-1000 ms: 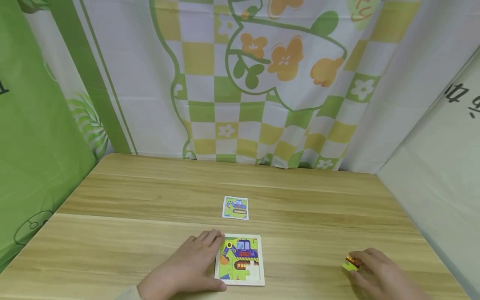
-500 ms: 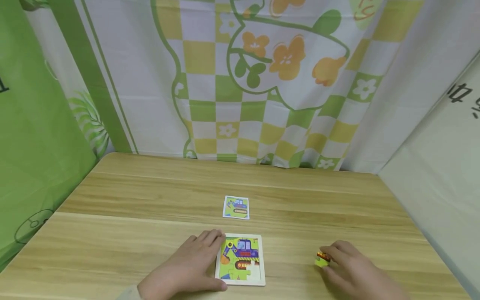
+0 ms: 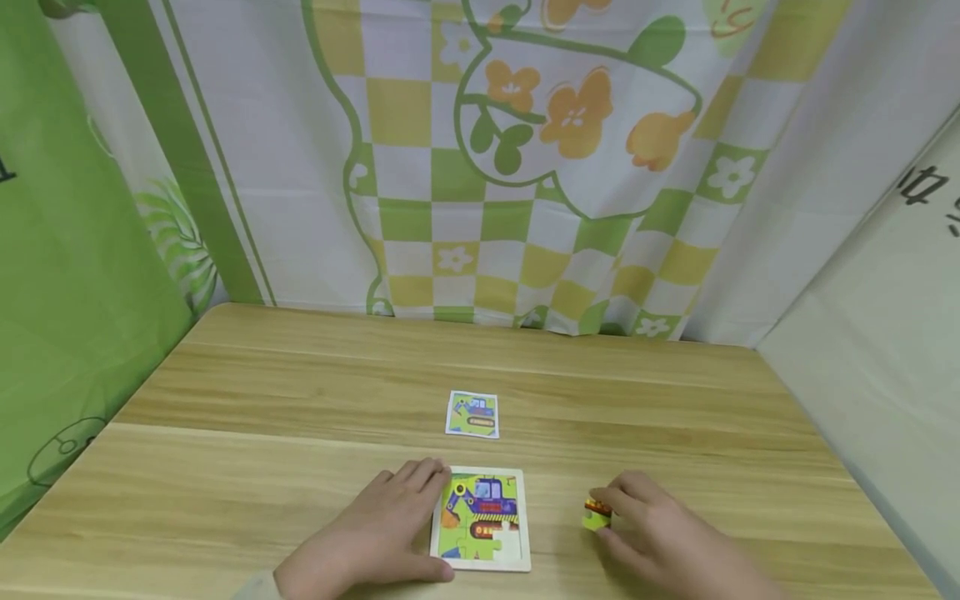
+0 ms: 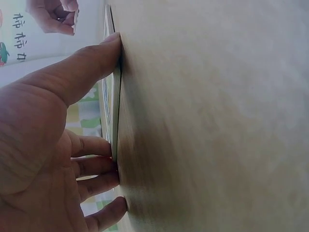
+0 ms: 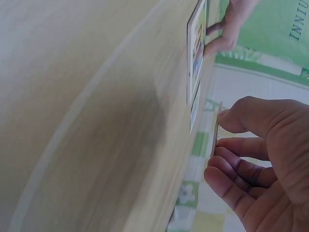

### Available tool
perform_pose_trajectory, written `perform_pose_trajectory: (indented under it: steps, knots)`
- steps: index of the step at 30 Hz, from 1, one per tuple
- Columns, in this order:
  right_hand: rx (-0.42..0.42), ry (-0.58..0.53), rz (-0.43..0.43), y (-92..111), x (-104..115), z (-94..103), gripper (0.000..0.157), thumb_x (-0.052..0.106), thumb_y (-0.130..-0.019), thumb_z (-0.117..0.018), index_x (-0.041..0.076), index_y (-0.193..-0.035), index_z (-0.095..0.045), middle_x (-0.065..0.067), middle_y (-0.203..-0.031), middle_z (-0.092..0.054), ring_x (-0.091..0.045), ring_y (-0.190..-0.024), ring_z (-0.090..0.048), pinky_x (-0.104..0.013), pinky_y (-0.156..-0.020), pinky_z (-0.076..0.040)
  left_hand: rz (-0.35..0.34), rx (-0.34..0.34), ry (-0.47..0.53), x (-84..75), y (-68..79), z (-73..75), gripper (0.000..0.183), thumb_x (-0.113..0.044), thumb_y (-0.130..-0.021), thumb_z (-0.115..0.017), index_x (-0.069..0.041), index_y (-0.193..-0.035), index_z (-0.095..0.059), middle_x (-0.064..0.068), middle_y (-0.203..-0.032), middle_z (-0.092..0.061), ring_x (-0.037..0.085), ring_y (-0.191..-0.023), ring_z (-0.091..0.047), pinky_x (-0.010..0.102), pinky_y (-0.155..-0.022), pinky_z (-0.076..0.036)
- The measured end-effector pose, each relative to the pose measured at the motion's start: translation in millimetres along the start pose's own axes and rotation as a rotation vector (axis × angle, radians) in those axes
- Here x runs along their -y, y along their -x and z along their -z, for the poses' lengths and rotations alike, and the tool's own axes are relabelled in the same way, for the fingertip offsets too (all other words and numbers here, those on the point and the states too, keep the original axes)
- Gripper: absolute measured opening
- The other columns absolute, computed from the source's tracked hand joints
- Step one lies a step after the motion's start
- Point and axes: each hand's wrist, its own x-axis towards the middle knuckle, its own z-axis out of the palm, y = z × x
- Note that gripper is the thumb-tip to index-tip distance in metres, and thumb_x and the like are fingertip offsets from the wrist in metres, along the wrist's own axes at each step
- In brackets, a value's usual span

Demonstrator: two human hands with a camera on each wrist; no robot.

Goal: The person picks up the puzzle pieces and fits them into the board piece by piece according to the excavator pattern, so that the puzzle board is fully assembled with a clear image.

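Note:
A square jigsaw puzzle (image 3: 480, 518) showing a blue excavator lies in its pale frame near the table's front. One bare gap (image 3: 511, 547) shows at its lower right. My left hand (image 3: 375, 525) rests along the frame's left side; in the left wrist view its thumb and fingertips touch the frame's edge. My right hand (image 3: 660, 529), to the right of the frame, pinches a green and red puzzle piece (image 3: 597, 515) between thumb and fingers. Seen edge-on in the right wrist view, that thin piece (image 5: 216, 130) is held above the table.
A small picture card (image 3: 472, 414) with the same excavator lies behind the frame. The wooden table (image 3: 300, 375) ends at a patterned curtain (image 3: 480, 208), with a green cloth (image 3: 67, 250) at the left and a pale one (image 3: 885, 292) at the right.
My right hand has moved left with the puzzle piece, from the table's right side to close beside the frame. The left hand has stayed at the frame.

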Motion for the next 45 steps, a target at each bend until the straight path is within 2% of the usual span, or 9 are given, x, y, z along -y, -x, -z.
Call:
perform_pose_trajectory:
  steps: [5, 10, 13, 17, 27, 45]
  knots:
    - [0.066, -0.042, -0.038, -10, 15, -3.8, 0.028, 0.027, -0.097, -0.075, 0.016, -0.123, -0.073, 0.013, -0.109, -0.057, 0.005, -0.093, -0.053, -0.02, -0.074, -0.058, 0.004, 0.006, 0.004, -0.3, 0.3, 1.2, 0.116, -0.07, -0.074, -0.08, -0.003, -0.159, -0.039, 0.016, -0.166, -0.04, 0.036, -0.151, -0.042, 0.064, -0.116, -0.044]
    - [0.088, -0.067, 0.027, -20, 27, -11.2, 0.026, 0.024, -0.096, -0.075, 0.016, -0.121, -0.072, 0.013, -0.108, -0.059, 0.006, -0.092, -0.054, -0.017, -0.074, -0.057, 0.008, 0.01, 0.001, -0.1, -0.2, 1.2, 0.117, -0.07, -0.074, -0.081, -0.003, -0.159, -0.039, 0.016, -0.166, -0.04, 0.036, -0.151, -0.042, 0.063, -0.116, -0.045]
    - [0.159, -0.115, 0.019, -26, 33, -14.8, 0.027, 0.026, -0.098, -0.074, 0.016, -0.122, -0.073, 0.013, -0.109, -0.059, 0.007, -0.091, -0.052, -0.016, -0.073, -0.055, 0.007, 0.005, -0.006, -0.1, -0.4, 1.0, 0.117, -0.07, -0.073, -0.081, -0.003, -0.159, -0.04, 0.016, -0.165, -0.041, 0.036, -0.151, -0.043, 0.063, -0.116, -0.045]
    - [0.277, -0.201, -0.036, -35, 39, -17.4, 0.032, 0.032, -0.1, -0.071, 0.015, -0.127, -0.072, 0.013, -0.112, -0.058, 0.007, -0.09, -0.05, -0.016, -0.073, -0.054, 0.003, -0.003, -0.018, -0.5, -0.6, 1.1, 0.118, -0.071, -0.073, -0.081, -0.003, -0.159, -0.039, 0.016, -0.165, -0.041, 0.036, -0.15, -0.043, 0.063, -0.115, -0.046]
    - [0.281, -0.242, 0.075, -48, 51, -27.4, 0.023, 0.022, -0.1, -0.069, 0.014, -0.121, -0.074, 0.008, -0.11, -0.061, 0.007, -0.09, -0.051, -0.012, -0.074, -0.053, 0.0, -0.01, -0.027, 0.5, -0.3, 1.0, 0.118, -0.071, -0.073, -0.081, -0.002, -0.159, -0.039, 0.016, -0.165, -0.041, 0.036, -0.15, -0.044, 0.063, -0.115, -0.046]
    - [0.317, -0.216, 0.095, -57, 55, -34.4, 0.026, 0.023, -0.102, -0.066, 0.013, -0.125, -0.075, 0.007, -0.112, -0.063, 0.006, -0.093, -0.051, -0.012, -0.077, -0.053, 0.003, -0.003, -0.011, 0.6, -0.4, 0.8, 0.117, -0.071, -0.073, -0.081, -0.003, -0.159, -0.039, 0.015, -0.165, -0.042, 0.036, -0.15, -0.044, 0.063, -0.115, -0.046]
